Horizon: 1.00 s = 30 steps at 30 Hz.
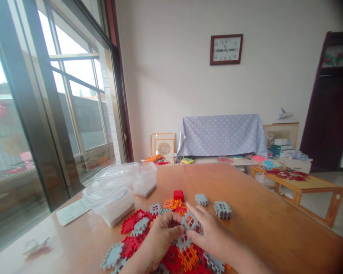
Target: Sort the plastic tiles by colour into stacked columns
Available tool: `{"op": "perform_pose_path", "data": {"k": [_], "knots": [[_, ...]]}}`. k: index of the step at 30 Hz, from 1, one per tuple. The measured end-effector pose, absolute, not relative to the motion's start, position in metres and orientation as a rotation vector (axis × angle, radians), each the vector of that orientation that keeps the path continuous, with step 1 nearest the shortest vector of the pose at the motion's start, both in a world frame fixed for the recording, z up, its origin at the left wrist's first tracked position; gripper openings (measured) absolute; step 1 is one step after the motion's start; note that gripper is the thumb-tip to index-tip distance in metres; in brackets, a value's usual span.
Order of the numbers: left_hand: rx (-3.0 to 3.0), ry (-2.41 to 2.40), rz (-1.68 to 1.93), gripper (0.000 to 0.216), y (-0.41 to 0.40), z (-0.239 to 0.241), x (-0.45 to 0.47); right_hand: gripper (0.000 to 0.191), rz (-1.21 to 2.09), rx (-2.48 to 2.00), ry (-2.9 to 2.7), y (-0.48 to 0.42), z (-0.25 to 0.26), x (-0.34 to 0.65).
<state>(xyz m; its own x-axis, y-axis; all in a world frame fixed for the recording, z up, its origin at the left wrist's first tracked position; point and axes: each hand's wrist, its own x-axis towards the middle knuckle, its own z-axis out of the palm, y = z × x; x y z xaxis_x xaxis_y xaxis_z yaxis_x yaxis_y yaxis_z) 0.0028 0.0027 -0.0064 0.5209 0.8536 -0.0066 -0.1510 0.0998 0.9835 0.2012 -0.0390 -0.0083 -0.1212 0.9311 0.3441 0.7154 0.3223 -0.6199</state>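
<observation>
Near the table's front, my left hand (162,236) pinches a grey interlocking plastic tile (189,220) with a window-like grid and notched edges. My right hand (208,230) grips the same tile from the other side, its thumb low and fingers behind. A second grey grid tile (184,242) shows just below the fingers; whether it is joined to the first I cannot tell. Beneath both hands spreads a pile of red tiles (128,225), orange tiles (188,258) and more grey ones, such as the grey tile (112,255) at the left.
A grey tile stack (222,209) and a grey tile (201,199) lie right of the pile, a red tile (178,195) behind it. Clear plastic containers (111,207), a paper sheet (72,211) and a crumpled wrapper (36,246) occupy the left side of the wooden table (263,224).
</observation>
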Motion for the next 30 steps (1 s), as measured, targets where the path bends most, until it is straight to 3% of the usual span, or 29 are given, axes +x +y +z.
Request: {"op": "perform_pose_path", "data": {"k": [5,13,19,23,30], "knots": [[1.255,0.767,0.841,0.035,0.002,-0.006,0.003,0.082,0.417,-1.508,-1.843,-0.042,-0.010,0.199],[1.242,0.773,0.823,0.036,0.001,-0.005,0.003,0.056,0.341,-1.439,-1.910,-0.049,0.007,0.199],[1.241,0.765,0.871,0.033,-0.001,-0.003,0.003,0.068,0.131,-1.479,-1.855,-0.049,0.009,0.200],[1.222,0.763,0.892,0.036,-0.001,-0.003,0.002,0.051,0.077,-1.481,-1.825,-0.048,0.010,0.196],[1.209,0.739,0.873,0.038,0.000,-0.004,0.001,0.068,0.133,-1.464,-1.940,-0.047,0.007,0.203]]}}
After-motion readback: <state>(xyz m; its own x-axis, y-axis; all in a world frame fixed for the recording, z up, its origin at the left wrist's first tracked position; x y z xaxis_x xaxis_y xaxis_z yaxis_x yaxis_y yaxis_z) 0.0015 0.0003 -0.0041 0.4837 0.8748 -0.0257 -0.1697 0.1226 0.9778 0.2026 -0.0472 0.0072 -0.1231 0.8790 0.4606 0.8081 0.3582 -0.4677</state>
